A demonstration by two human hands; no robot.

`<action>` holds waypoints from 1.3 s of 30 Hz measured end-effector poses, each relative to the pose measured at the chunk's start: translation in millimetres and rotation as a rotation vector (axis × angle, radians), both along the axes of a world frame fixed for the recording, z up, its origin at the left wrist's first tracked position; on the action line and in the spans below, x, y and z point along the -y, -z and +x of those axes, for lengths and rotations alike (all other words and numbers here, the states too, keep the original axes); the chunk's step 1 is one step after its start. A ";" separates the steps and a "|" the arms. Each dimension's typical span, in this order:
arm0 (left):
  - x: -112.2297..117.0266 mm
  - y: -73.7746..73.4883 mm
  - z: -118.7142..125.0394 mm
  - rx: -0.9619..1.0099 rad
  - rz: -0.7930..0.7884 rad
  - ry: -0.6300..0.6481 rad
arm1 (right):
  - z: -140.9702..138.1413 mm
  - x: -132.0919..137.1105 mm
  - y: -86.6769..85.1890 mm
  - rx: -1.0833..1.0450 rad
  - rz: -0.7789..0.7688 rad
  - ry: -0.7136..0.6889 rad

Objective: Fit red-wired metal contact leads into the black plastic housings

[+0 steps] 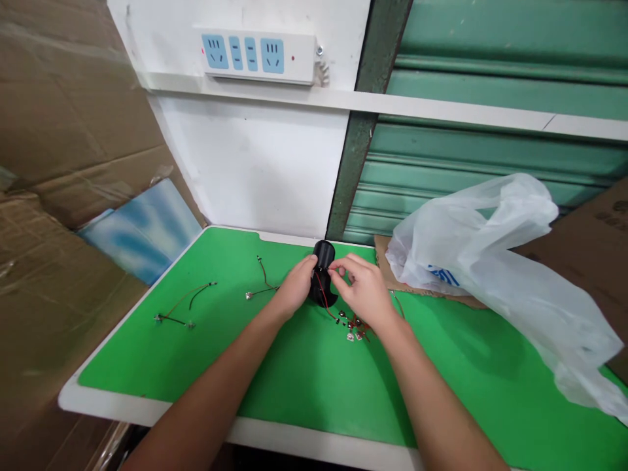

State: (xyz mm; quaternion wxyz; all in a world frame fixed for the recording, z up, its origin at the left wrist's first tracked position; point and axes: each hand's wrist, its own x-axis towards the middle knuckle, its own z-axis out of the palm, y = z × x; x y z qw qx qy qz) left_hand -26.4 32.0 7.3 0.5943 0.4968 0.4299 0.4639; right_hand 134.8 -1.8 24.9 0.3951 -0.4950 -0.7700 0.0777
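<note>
My left hand (296,286) is wrapped round a black plastic housing (322,256), holding it just above the green mat (275,373). My right hand (360,288) is beside it on the right, its fingertips pinched on a thin red wire (324,294) that runs from the housing down to the mat. A small heap of metal contacts and wire ends (354,327) lies under my right wrist.
Loose wire pieces with metal tabs lie on the mat at the left (182,307) and the middle (262,281). A translucent plastic bag (495,261) on cardboard fills the right. A power strip (258,57) hangs on the white wall. Cardboard (59,163) stands at the left.
</note>
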 end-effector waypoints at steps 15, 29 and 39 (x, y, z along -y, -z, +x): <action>13.3 -18.6 -1.1 0.027 -0.089 0.058 | 1.3 -1.8 4.0 0.042 -0.032 -0.027; 8.1 -14.6 -16.5 -0.171 0.185 0.408 | 25.9 1.0 -13.3 -0.496 -0.488 -0.283; 4.8 -5.8 -21.9 -0.158 0.320 0.526 | 22.1 1.4 -7.0 -0.571 -0.655 -0.473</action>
